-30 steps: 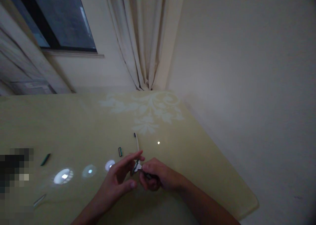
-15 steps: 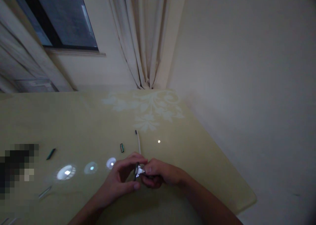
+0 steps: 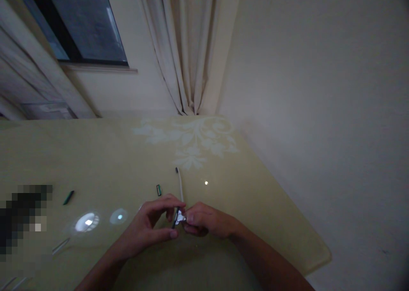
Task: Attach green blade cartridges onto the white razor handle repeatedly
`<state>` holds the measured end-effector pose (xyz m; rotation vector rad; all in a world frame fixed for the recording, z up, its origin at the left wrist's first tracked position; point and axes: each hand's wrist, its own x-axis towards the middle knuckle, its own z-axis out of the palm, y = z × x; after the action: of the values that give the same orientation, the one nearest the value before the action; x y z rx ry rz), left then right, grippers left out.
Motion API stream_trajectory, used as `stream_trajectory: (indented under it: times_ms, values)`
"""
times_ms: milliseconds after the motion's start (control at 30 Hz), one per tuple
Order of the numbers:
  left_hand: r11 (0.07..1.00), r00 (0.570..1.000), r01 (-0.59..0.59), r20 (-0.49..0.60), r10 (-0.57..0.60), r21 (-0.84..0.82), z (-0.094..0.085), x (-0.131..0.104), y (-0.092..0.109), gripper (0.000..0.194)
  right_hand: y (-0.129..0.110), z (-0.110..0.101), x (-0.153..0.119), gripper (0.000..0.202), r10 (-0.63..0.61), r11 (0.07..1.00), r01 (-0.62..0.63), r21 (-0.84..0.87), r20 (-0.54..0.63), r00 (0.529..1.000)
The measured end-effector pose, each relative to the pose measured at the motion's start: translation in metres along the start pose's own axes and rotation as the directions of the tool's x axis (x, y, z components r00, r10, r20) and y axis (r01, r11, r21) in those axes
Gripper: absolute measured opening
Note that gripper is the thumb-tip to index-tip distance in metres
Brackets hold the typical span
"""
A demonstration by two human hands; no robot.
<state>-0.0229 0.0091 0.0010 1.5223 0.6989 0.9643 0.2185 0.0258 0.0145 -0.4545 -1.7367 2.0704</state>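
Observation:
My right hand (image 3: 207,220) is closed around the handle of a razor, whose silver neck (image 3: 180,217) shows between my hands. At the razor's left end is a dark, flat razor head (image 3: 175,217). My left hand (image 3: 153,225) grips that head by its two ends, forefinger at the top and thumb at the bottom. Most of the handle is hidden inside my right fist. Just beyond my hands lies a white toothbrush (image 3: 180,184) with dark bristles, its near end hidden. Left of it rests a small green and black razor cartridge (image 3: 159,190).
Farther left on the glossy yellowish table (image 3: 271,223) lies another green and black piece (image 3: 68,197). Thin clear strips (image 3: 60,246) are near the lower left, beside a pixelated dark patch. A curtain (image 3: 188,48) and wall stand behind the table.
Both hands have shifted slightly up, still on the razor. My left hand's fingers have straightened a little, and its forearm sits farther left. The view has moved slightly.

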Motion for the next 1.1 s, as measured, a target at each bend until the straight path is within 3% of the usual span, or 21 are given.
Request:
stream_trajectory:
  times_ms: [267, 1100]
  values:
    - [0.998, 0.998, -0.057, 0.017, 0.057, -0.019, 0.0003, 0.0002, -0.0019, 0.048, 0.0047, -0.001, 0.0003, 0.055, -0.036, 0.999, 0.036, 0.029, 0.003, 0.999]
    - [0.999, 0.999, -0.048, -0.003, 0.048, -0.004, -0.0006, 0.0003, 0.0003, 0.045, 0.0045, -0.0004, -0.0005, 0.054, -0.047, 0.998, 0.047, 0.038, -0.003, 0.999]
